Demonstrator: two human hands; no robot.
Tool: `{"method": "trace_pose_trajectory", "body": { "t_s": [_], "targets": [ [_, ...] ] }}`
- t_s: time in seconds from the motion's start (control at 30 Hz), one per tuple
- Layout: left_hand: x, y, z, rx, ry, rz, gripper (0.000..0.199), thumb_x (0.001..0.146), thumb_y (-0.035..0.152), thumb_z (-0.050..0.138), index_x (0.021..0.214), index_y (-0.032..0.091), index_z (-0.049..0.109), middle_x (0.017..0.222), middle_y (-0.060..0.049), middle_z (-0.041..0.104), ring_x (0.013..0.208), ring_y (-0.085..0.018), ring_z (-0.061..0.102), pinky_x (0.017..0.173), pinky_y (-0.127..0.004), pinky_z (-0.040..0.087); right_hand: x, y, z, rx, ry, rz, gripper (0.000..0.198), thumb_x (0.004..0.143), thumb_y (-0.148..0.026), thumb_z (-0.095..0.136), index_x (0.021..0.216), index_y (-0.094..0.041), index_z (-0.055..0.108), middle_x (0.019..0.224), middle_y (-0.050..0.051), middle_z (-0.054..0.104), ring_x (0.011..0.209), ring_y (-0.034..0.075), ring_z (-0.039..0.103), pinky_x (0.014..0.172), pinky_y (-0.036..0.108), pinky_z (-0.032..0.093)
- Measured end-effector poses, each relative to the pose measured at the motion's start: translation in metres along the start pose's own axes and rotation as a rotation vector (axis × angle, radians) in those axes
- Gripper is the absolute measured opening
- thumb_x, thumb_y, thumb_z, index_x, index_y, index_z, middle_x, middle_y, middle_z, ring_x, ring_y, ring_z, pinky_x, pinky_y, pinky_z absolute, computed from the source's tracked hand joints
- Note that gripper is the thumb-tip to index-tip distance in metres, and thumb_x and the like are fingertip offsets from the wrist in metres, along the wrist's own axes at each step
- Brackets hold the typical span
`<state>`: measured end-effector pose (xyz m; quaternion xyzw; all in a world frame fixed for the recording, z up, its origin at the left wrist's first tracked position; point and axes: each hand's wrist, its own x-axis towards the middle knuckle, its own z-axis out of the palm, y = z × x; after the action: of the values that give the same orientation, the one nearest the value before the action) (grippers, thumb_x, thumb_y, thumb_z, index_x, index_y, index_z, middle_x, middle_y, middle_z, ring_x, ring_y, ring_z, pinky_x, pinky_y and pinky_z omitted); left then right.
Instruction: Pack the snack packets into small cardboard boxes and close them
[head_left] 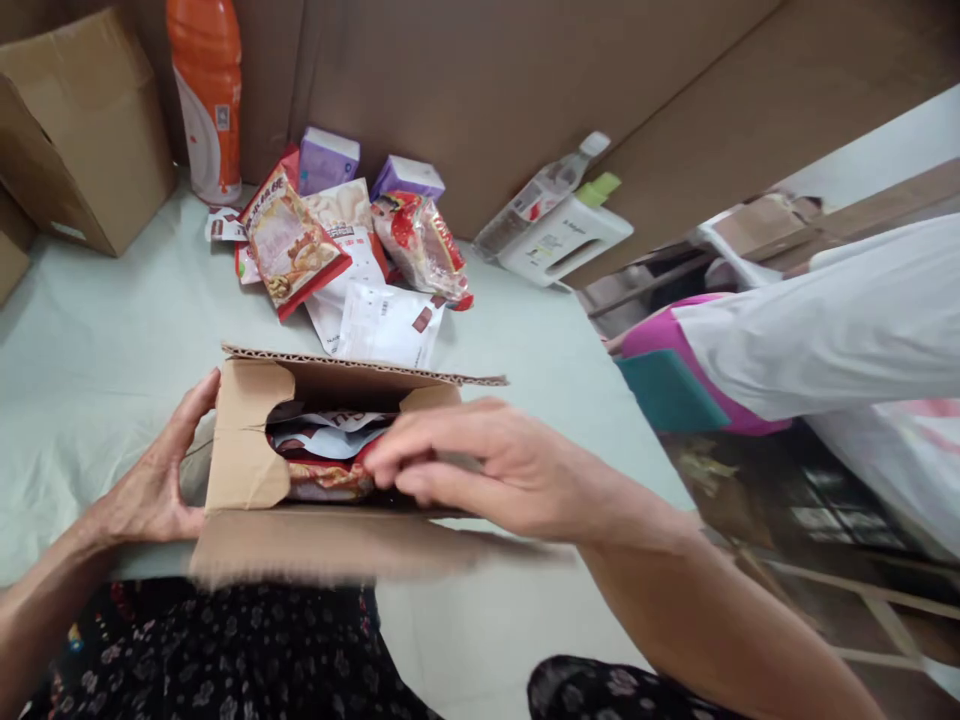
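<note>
An open cardboard box (247, 435) stands near the front edge of the table, its flaps spread. My left hand (161, 480) grips the box's left end, thumb low and fingers higher up. Inside lie a red snack packet (330, 480) and a white-and-grey packet (326, 435). My right hand (480, 460) reaches in over the right side of the box, its fingers closed together at the red packet's right end. The right fingertips are partly in shadow. Behind the box is a pile with a red-and-beige snack packet (292, 240) and a white pouch (391, 325).
An orange bottle (206, 110) and a larger carton (90, 130) stand at the back left. Two purple boxes (328, 160) sit behind the pile. A clear bottle (536, 205) and white jug (566, 235) are farther right. A person's white sleeve (840, 310) shows beyond the table.
</note>
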<state>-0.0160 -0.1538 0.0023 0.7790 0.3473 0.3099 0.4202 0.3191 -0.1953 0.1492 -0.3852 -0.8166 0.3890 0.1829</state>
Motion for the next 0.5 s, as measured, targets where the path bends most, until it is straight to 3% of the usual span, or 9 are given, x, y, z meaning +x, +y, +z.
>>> {"method": "trace_pose_trajectory", "body": {
  "t_s": [0.1,0.2,0.33,0.5],
  "targets": [
    [0.000,0.005,0.001,-0.024,-0.026,0.020,0.124,0.080,0.073,0.082,0.174,0.036,0.012,0.180,-0.007,0.027,0.161,-0.049,0.033,0.131,-0.070,0.033,0.013,0.008,0.007,-0.437,0.115,0.020,0.022,0.101,-0.020,0.062,0.117,-0.020,0.078,0.116,0.010,0.080,0.100,0.024,0.072,0.089,0.037,0.059],
    [0.000,0.007,0.001,-0.009,-0.013,0.054,0.120,0.082,0.070,0.082,0.174,0.038,0.012,0.180,-0.004,0.029,0.161,-0.048,0.034,0.132,-0.069,0.032,0.022,0.008,0.012,-0.681,0.012,-0.022,0.025,0.098,-0.018,0.063,0.119,-0.018,0.076,0.113,0.012,0.079,0.099,0.026,0.069,0.087,0.039,0.056],
    [-0.001,0.005,0.002,-0.031,-0.002,0.076,0.118,0.081,0.073,0.082,0.173,0.043,0.014,0.180,-0.003,0.028,0.161,-0.046,0.034,0.132,-0.066,0.033,0.027,0.002,0.018,-0.856,-0.039,-0.030,0.022,0.098,-0.017,0.062,0.115,-0.017,0.075,0.106,0.012,0.079,0.095,0.026,0.067,0.082,0.037,0.051],
    [0.002,0.005,0.004,-0.031,-0.020,0.046,0.122,0.081,0.071,0.083,0.174,0.038,0.012,0.179,-0.008,0.030,0.159,-0.048,0.036,0.131,-0.069,0.032,0.034,0.010,0.021,-0.924,-0.089,-0.048,0.017,0.095,-0.010,0.062,0.092,-0.018,0.077,0.091,0.010,0.075,0.085,0.023,0.064,0.074,0.035,0.044]
  ]
}}
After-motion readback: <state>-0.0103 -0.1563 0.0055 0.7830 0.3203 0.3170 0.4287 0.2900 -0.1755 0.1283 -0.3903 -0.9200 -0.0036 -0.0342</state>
